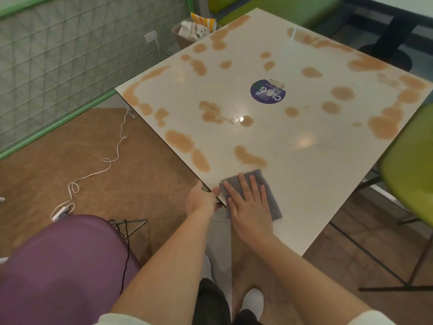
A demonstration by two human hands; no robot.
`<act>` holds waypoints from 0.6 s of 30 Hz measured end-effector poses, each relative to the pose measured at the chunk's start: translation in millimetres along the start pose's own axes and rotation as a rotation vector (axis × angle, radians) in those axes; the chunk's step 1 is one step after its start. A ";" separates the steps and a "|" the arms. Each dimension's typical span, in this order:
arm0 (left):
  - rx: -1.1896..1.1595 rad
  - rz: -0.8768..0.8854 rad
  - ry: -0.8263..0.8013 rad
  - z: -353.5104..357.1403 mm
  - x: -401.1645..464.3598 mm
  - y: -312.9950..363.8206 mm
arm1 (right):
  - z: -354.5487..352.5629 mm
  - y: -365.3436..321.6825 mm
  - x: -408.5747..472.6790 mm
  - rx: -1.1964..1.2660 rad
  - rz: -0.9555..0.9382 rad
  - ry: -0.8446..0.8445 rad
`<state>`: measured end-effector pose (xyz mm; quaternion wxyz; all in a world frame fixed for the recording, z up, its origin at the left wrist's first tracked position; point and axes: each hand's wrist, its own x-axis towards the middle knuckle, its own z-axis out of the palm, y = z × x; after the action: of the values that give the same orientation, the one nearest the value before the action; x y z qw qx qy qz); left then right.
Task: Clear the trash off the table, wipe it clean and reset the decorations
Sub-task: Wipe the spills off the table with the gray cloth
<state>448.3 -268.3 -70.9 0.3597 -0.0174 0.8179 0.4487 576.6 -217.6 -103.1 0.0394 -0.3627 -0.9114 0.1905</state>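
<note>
- One purple chair nearest, lower left, seat beside the counter edge; a black cord hangs at its right side.
- Two white shoes on the floor below the arms, one clearer than the other.
- Right hand flat on one grey cloth, fingers straight and spread wide, pressing the cloth onto the counter at its near corner.
- Left hand grips the counter's near left edge, thumb on top, the rest curled under the rim, just beside the cloth.
- Counter is one white square top, covered in many tan spill patches, too many and too merged to count; area right of the cloth looks bare white.
- One round glossy puddle near the middle.
- One purple round sticker past the puddle, part torn at its top.
- One white cable snaking over the brown floor on the left, ending at one plug block.
- One green chair at the right edge.
- One bin beyond the far left corner, stuffed with paper trash, one striped cup on top.
- One wall socket left of the bin.
</note>
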 end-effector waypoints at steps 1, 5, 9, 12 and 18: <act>0.004 -0.012 -0.003 -0.8 -0.5 1.4 | 0.4 1.9 -6.9 -0.004 -0.023 -0.021; 0.050 0.000 -0.012 -0.9 2.0 2.6 | -10.4 25.0 13.5 -0.042 -0.008 -0.015; 0.185 0.007 -0.012 2.3 4.1 3.3 | -11.9 19.5 37.1 -0.048 0.085 -0.015; 0.509 0.015 0.045 5.3 2.0 16.5 | -11.9 20.3 17.3 -0.063 -0.005 -0.040; 0.603 -0.014 -0.002 4.8 2.6 30.5 | -29.9 62.2 37.9 -0.081 0.202 -0.012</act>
<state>438.3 -245.7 -52.1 0.3524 0.0851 0.9137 0.1834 595.2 -141.1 -101.3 -0.0003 -0.4527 -0.8774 0.1588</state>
